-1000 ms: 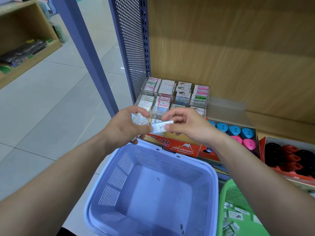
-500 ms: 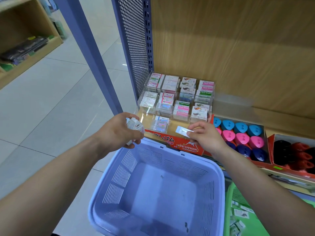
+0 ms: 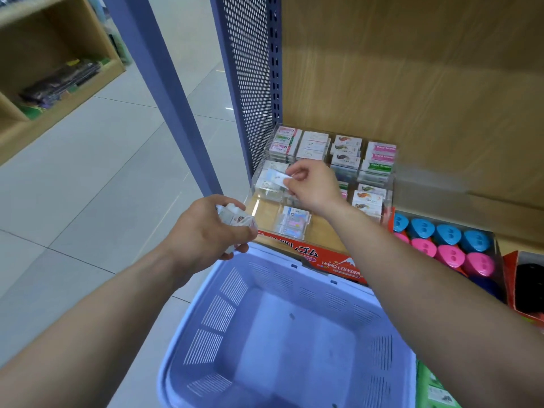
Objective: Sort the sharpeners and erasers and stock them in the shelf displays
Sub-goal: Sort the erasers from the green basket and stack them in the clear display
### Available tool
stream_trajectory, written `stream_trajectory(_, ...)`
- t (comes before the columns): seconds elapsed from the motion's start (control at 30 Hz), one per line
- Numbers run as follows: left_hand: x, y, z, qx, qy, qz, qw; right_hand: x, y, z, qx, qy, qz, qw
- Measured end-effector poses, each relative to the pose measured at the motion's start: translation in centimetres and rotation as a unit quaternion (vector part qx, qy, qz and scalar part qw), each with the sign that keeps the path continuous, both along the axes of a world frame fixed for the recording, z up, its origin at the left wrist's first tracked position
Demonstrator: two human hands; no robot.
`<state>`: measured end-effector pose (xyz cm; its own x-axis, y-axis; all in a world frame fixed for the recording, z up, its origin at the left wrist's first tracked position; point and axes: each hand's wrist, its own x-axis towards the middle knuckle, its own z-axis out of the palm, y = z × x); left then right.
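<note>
Erasers in paper sleeves [image 3: 346, 148] fill most compartments of the clear acrylic tiered display [image 3: 391, 184] on the shelf just beyond my right grip [image 3: 312, 187], so the eraser side of the job looks well advanced. That grip pinches one small white wrapped eraser [image 3: 275, 177] between thumb and fingertips. It is held close above the stacks at the left of the middle tier and not yet set down. My left grip [image 3: 206, 231], nearer me and to the left of the right one, is clenched round a handful of white wrapped erasers [image 3: 235, 220] waiting their turn. Directly beneath both grips sits the lavender slotted plastic basket [image 3: 217, 316], which shows almost nothing inside, so I judge this handful to be about the last from it. The front tier, just past my left grip, has bare slots beside its single stack, so there is room to fill. To the right of my right forearm, blue and pink teardrop plastic sharpeners [image 3: 447, 245] already stand in rows in their box. A green plastic basket [image 3: 420, 376], low and right of that forearm, holds more small packets, so I reckon some sorting is left.
</note>
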<state>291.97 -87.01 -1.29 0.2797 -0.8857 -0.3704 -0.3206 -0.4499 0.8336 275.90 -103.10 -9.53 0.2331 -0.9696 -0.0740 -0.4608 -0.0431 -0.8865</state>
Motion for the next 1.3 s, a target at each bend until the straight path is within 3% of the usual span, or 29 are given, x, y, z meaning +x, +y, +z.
stream_trajectory(0.2,0.7,-0.7,-0.3,-0.036,0.009,0.067,0.997,3.3,-1.7,-1.0,-0.12,0.249,0.041,0.96)
stream_trajectory(0.3,0.9,-0.8,-0.4,-0.043,0.018,0.084,0.995,3.1,-1.9,-1.5,-0.154,0.292,0.081,0.94)
stream_trajectory(0.4,0.7,-0.8,-0.1,-0.056,0.022,0.086,0.994,2.2,-1.6,-1.6,-0.128,0.298,0.152,0.934)
stream_trajectory(0.5,0.6,-0.7,0.3,-0.061,0.035,0.081,0.994,0.6,0.6,0.5,-0.109,0.198,0.141,0.964)
stream_trajectory(0.6,0.2,-0.6,0.6,-0.055,0.045,0.054,0.996,-1.3,4.7,3.8,-0.054,-0.001,0.132,0.99)
stream_trajectory(0.7,-0.8,-0.4,1.5,-0.065,0.063,0.014,0.996,-2.9,8.2,6.6,0.079,-0.16,0.183,0.967)
stream_trajectory(0.93,-2.9,0.2,3.1,-0.093,0.086,-0.064,0.99,-5.0,9.6,8.2,0.133,-0.229,0.22,0.939)
stream_trajectory(1.17,-3.0,0.0,3.4,-0.081,0.094,-0.061,0.99,-6.7,9.1,8.3,0.173,-0.295,0.129,0.931)
stream_trajectory(1.3,-2.4,-0.2,2.8,-0.053,0.071,-0.047,0.995,-7.7,8.4,7.9,0.16,-0.287,0.089,0.94)
